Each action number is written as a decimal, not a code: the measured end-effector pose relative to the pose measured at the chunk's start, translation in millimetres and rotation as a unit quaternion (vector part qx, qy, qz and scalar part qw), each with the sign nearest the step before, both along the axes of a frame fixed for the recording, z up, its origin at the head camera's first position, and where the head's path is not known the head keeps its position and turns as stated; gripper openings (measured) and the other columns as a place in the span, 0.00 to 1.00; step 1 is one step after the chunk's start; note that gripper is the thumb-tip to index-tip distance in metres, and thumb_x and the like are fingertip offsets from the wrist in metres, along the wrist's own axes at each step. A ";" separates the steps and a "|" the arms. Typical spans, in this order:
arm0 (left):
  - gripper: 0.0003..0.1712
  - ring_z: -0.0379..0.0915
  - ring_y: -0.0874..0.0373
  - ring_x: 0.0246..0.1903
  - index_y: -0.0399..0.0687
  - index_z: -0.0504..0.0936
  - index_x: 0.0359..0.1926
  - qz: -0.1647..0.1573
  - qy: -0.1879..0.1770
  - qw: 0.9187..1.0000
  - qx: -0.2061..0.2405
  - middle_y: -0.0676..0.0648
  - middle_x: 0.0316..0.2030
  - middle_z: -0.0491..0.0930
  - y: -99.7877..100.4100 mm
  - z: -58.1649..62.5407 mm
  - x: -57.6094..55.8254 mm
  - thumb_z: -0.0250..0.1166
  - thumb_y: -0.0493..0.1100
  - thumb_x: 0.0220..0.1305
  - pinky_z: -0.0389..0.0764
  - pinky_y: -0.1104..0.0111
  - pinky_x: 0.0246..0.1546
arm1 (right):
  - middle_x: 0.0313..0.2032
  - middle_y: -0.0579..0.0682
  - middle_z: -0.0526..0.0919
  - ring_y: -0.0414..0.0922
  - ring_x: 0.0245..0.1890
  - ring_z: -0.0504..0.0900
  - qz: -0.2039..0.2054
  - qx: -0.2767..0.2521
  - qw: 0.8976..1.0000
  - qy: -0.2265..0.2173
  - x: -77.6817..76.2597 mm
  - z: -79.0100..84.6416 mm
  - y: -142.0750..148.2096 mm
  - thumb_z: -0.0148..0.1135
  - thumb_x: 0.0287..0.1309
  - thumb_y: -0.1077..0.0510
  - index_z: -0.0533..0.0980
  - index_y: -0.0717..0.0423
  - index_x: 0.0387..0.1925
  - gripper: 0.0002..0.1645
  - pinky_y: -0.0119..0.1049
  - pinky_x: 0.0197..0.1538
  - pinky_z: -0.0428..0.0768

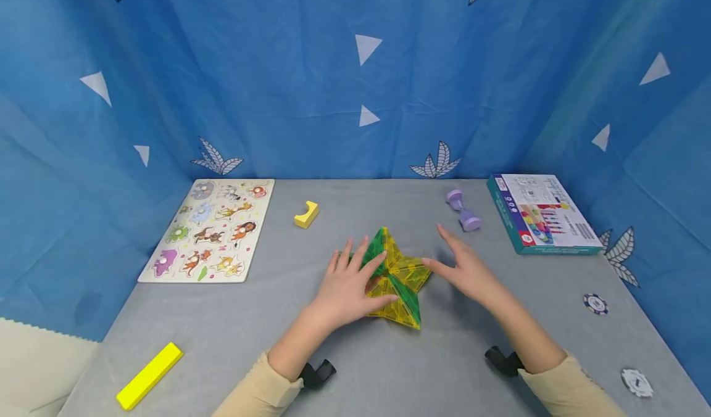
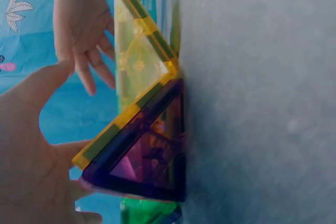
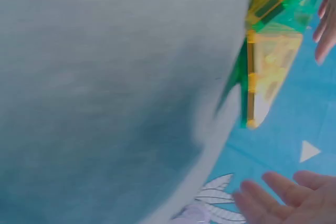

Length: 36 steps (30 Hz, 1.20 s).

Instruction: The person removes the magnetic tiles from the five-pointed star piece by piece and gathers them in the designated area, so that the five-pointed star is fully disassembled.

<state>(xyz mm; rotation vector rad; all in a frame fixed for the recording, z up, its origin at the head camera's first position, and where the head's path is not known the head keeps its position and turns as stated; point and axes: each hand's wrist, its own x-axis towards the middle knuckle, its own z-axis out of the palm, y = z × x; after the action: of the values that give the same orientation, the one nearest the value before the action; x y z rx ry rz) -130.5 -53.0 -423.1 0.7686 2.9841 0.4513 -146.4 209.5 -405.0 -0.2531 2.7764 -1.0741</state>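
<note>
I am looking down on a small structure of translucent green, yellow and purple magnetic plastic tiles (image 1: 397,275) standing near the middle of the grey tabletop (image 1: 355,367), a little toward me from its centre. By my judgement the build is well along: several triangular tiles already lean together into a raised, peaked form, and from the left wrist view a purple triangle and a yellow one meet edge to edge and stand up off the surface. I see no loose tiles lying about, so what is left looks like closing or steadying the faces.

My left hand (image 1: 347,287) rests on the structure's left side, fingers straight and spread over the green face, pressing rather than pinching. My right hand (image 1: 466,269) hovers just beside the right side, fingers extended and relaxed, holding nothing; whether its fingertips touch the yellow tile I cannot tell.

Seen from above, the structure spreads like a star, with one green tip pointing away from me toward the blue patterned backdrop (image 1: 355,65) and another yellow tip pointing toward me. Its long axis runs roughly near to far, and its peak points upward.
</note>
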 end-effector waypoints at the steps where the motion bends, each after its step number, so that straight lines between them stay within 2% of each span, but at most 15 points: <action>1: 0.48 0.30 0.42 0.70 0.66 0.55 0.71 -0.002 -0.001 1.000 0.005 0.47 0.73 0.38 0.3 -1.6 -0.2 0.43 0.80 0.53 0.43 0.44 0.64 | 0.68 0.61 0.55 0.63 0.65 0.57 -0.004 -0.016 1.000 -0.016 -0.8 -2.0 3.0 0.54 0.58 0.33 0.44 0.51 0.73 0.52 0.63 0.57 0.62; 5: 0.39 0.33 0.42 0.70 0.61 0.69 0.62 -0.001 -0.010 1.000 0.027 0.46 0.72 0.43 0.9 -6.0 -1.3 0.51 0.75 0.56 0.45 0.45 0.64 | 0.57 0.64 0.70 0.59 0.52 0.72 -0.010 -0.078 0.995 -0.064 -3.4 -11.3 12.9 0.56 0.61 0.42 0.54 0.61 0.68 0.43 0.52 0.48 0.75; 10: 0.27 0.40 0.41 0.69 0.58 0.75 0.52 -0.002 -0.001 0.999 0.054 0.43 0.70 0.51 0.7 -9.9 -3.2 0.58 0.67 0.58 0.49 0.45 0.64 | 0.43 0.59 0.78 0.50 0.39 0.79 -0.014 -0.137 0.983 -0.120 -7.5 -21.7 17.7 0.58 0.62 0.51 0.65 0.68 0.57 0.30 0.43 0.43 0.78; 15: 0.22 0.41 0.41 0.69 0.59 0.77 0.48 -0.009 0.006 0.998 0.062 0.43 0.70 0.52 0.8 -13.5 -5.0 0.59 0.64 0.60 0.49 0.46 0.64 | 0.41 0.59 0.79 0.48 0.38 0.80 -0.025 -0.160 0.975 -0.154 -10.9 -26.6 15.1 0.58 0.62 0.53 0.68 0.68 0.53 0.26 0.41 0.43 0.79; 21: 0.25 0.40 0.41 0.69 0.61 0.75 0.55 -0.026 -0.005 0.999 0.045 0.43 0.70 0.50 2.5 -17.1 -6.2 0.58 0.63 0.61 0.43 0.45 0.65 | 0.39 0.59 0.80 0.47 0.37 0.80 -0.032 -0.173 0.970 -0.166 -10.4 -27.2 12.1 0.58 0.62 0.54 0.69 0.69 0.50 0.23 0.40 0.43 0.79; 25: 0.26 0.40 0.42 0.69 0.60 0.75 0.56 -0.031 -0.013 0.998 0.048 0.43 0.70 0.50 4.7 -19.4 -6.9 0.58 0.63 0.61 0.40 0.43 0.64 | 0.38 0.58 0.81 0.47 0.36 0.81 -0.038 -0.186 0.966 -0.178 -7.7 -27.3 11.0 0.59 0.61 0.55 0.71 0.68 0.48 0.21 0.39 0.42 0.80; 29: 0.25 0.41 0.44 0.69 0.58 0.77 0.53 -0.027 -0.028 0.997 0.066 0.45 0.70 0.52 8.1 -20.9 -7.3 0.59 0.63 0.60 0.37 0.42 0.63 | 0.38 0.57 0.82 0.47 0.36 0.81 -0.041 -0.225 0.948 -0.220 -6.2 -29.5 11.3 0.58 0.62 0.56 0.71 0.70 0.48 0.20 0.39 0.43 0.80; 34: 0.23 0.41 0.48 0.70 0.55 0.78 0.49 -0.018 -0.048 0.995 0.089 0.48 0.69 0.54 12.6 -21.0 -7.9 0.62 0.62 0.58 0.35 0.42 0.63 | 0.38 0.55 0.82 0.44 0.36 0.81 -0.034 -0.313 0.906 -0.282 -5.4 -34.0 12.6 0.55 0.64 0.57 0.71 0.71 0.48 0.19 0.37 0.43 0.80; 36: 0.23 0.41 0.49 0.70 0.55 0.78 0.48 -0.017 -0.050 0.995 0.090 0.48 0.69 0.55 13.8 -20.7 -8.1 0.62 0.61 0.58 0.35 0.42 0.63 | 0.37 0.55 0.82 0.43 0.35 0.82 -0.044 -0.331 0.899 -0.282 -5.0 -35.6 13.1 0.55 0.64 0.58 0.71 0.70 0.47 0.18 0.36 0.42 0.80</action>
<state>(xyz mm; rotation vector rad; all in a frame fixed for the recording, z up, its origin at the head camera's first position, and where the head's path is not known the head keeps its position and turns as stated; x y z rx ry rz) -138.6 -39.2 -443.8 0.7824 2.8615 0.7414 -151.5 222.5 -440.6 0.1085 1.8612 -1.7538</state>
